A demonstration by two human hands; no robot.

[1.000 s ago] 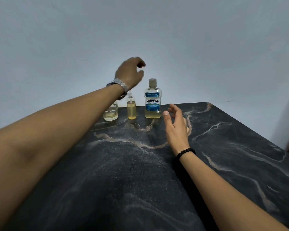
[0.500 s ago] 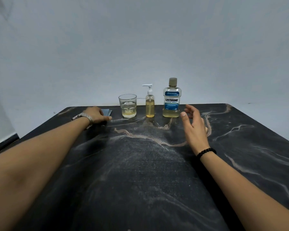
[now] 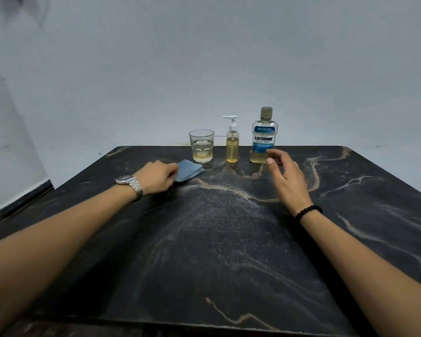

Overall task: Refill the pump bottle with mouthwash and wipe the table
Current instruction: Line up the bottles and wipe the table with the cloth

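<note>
A folded blue cloth (image 3: 188,171) was gripped at its near corner by the left hand (image 3: 157,177), low on the dark marbled surface (image 3: 229,251), while the right hand (image 3: 287,177) was held just above the surface with its fingers loosely spread and nothing in them. Three containers were lined up along the far edge, close to the pale wall (image 3: 204,69): a glass tumbler (image 3: 201,145) with a little yellowish liquid, a pump bottle (image 3: 232,142) largely filled with amber liquid, and a capped mouthwash bottle (image 3: 263,137) with liquid only near its base. The cloth was seen just in front of the tumbler; whether they touched could not be told. The right hand's fingertips were placed just before the mouthwash bottle. A broad dusty stretch of surface was left open between the forearms, down to the near edge. A metal watch (image 3: 129,184) was worn on the left wrist, a black bead bracelet (image 3: 308,211) on the right.
</note>
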